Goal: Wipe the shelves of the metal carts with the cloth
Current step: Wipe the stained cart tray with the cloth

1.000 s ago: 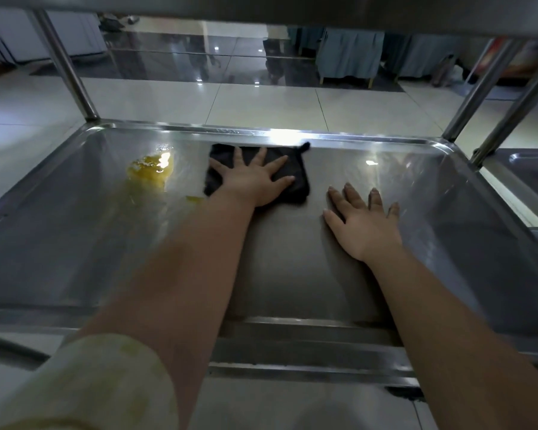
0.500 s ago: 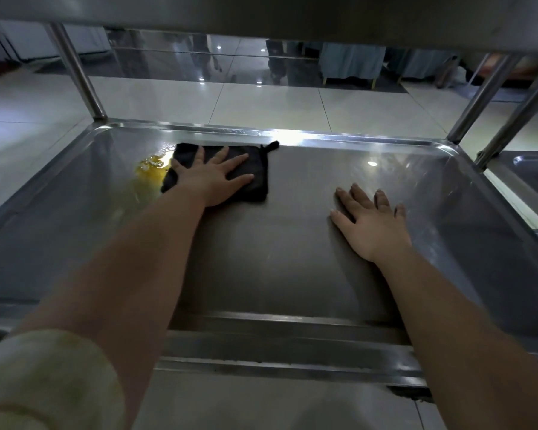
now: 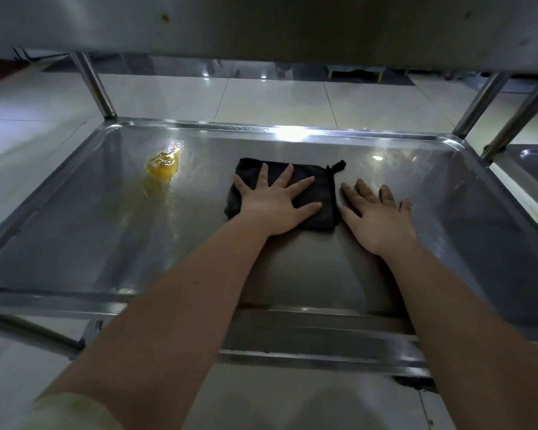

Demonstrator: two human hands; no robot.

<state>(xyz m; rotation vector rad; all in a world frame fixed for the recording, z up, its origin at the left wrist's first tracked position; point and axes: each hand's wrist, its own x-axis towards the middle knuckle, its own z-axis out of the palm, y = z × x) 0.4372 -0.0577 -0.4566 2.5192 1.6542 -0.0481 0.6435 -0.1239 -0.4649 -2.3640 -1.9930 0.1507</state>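
— Black cloth [image 3: 323, 193], folded into a flat square, lies under our left hand [image 3: 274, 209] on the steel cart shelf [image 3: 106, 237]. Do we agree on the fingers?

— We do. Our left fingers [image 3: 288, 176] are straight and fanned wide apart, pressing flat on the cloth; none curls round it. The cloth shows between each pair of fingers, runs a little past the fingertips on the far side, and sticks out beyond the thumb toward our right hand [image 3: 379, 221].

— And its hanging loop [image 3: 337, 166]?

— Beyond the index fingertip, at the cloth's far right corner, pointing away from us.

— Our right hand, then.

— Flat on bare steel, fingers [image 3: 365, 190] straight and slightly spread, holding nothing. Its thumb sits just beside the cloth's right edge; we cannot tell whether it touches.

— The yellow spill [image 3: 163, 166]?

— Well off to the left of our left little finger, apart from the cloth, about level with the fingertips. A thin yellowish streak trails from it toward us.

— What else do we see around the hands?

— The underside of the upper shelf [image 3: 261, 23] hangs above the fingertips, carried by round steel posts [image 3: 95, 85] at the far corners. Past the fingertips lies a pale tiled floor [image 3: 277, 100]. To the right of our right little finger stands the corner of a second steel cart [image 3: 534, 169]. A light sleeve [image 3: 69, 411] covers our left upper arm, well behind the wrist.
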